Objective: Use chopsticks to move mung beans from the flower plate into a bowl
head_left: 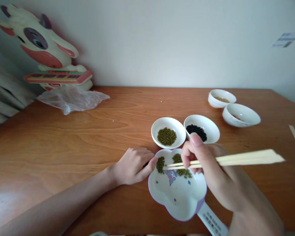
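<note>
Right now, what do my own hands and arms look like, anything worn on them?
Your left hand and right hand are both gloveless, with no ring, watch or bracelet showing. Your left forearm is bare to the picture's edge, and no sleeve shows on the visible part of your right forearm.

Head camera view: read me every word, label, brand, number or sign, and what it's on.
No text is readable.
White handle of the purple-rimmed flower-shaped dish: dark printed lines, too blurred.
Pale rectangular label on the pale wall: print too blurred.
Small red badge on the white-and-pink cow-shaped toy: pale marks, too small.
</note>
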The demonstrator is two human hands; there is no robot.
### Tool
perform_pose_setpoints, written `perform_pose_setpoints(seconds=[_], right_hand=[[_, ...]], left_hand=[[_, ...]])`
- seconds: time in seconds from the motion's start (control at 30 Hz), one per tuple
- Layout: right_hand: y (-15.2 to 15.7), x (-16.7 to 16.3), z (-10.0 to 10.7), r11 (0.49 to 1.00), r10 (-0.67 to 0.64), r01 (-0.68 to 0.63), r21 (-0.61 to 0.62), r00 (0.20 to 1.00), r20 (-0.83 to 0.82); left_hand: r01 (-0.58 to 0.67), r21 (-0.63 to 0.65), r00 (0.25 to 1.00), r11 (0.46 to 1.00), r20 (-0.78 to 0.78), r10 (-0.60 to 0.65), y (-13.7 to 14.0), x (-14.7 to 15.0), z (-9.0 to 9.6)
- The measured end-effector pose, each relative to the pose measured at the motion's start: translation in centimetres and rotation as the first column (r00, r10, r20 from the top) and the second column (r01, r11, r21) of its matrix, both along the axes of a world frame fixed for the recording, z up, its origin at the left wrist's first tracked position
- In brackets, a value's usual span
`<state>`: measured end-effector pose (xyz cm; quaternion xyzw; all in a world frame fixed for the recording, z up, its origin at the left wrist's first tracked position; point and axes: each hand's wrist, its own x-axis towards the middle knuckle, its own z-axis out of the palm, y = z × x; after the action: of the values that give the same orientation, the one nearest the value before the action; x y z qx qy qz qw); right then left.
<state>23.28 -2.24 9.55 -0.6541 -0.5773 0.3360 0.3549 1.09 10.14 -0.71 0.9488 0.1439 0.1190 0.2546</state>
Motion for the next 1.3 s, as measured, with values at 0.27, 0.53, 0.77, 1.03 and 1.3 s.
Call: perform_pose_setpoints(seconds=[0.27,0.53,0.77,1.03,1.3], right_hand=[[0.6,-0.4,-0.6,0.998,0.008,-0.003,-0.059,0.996,0.088],[0.9,-0.4,-0.8,0.998,0.032,-0.028,-0.064,0.997,0.075],[0.9,-0.5,-0.9,0.998,0.053,-0.050,-0.049,0.997,0.061],[0.9,-0.6,-0.9,0.997,0.061,-0.058,-0.049,0.997,0.051],[1.2,-0.9,-0.9,0.998,0.066,-0.065,-0.020,0.996,0.055]], left_hand=[[0.004,0.018,1.000,1.000,0.010,-0.005,0.0,-0.1,0.0],[0.002,0.013,1.000,1.000,0.017,-0.002,0.0,0.0,-0.1],[0.007,0.001,1.000,1.000,0.000,-0.007,0.1,-0.1,0.0],[0.012,-0.011,1.000,1.000,-0.008,-0.012,0.1,0.0,0.0],[0.004,-0.012,1.000,1.000,0.003,-0.004,0.0,0.0,0.1]])
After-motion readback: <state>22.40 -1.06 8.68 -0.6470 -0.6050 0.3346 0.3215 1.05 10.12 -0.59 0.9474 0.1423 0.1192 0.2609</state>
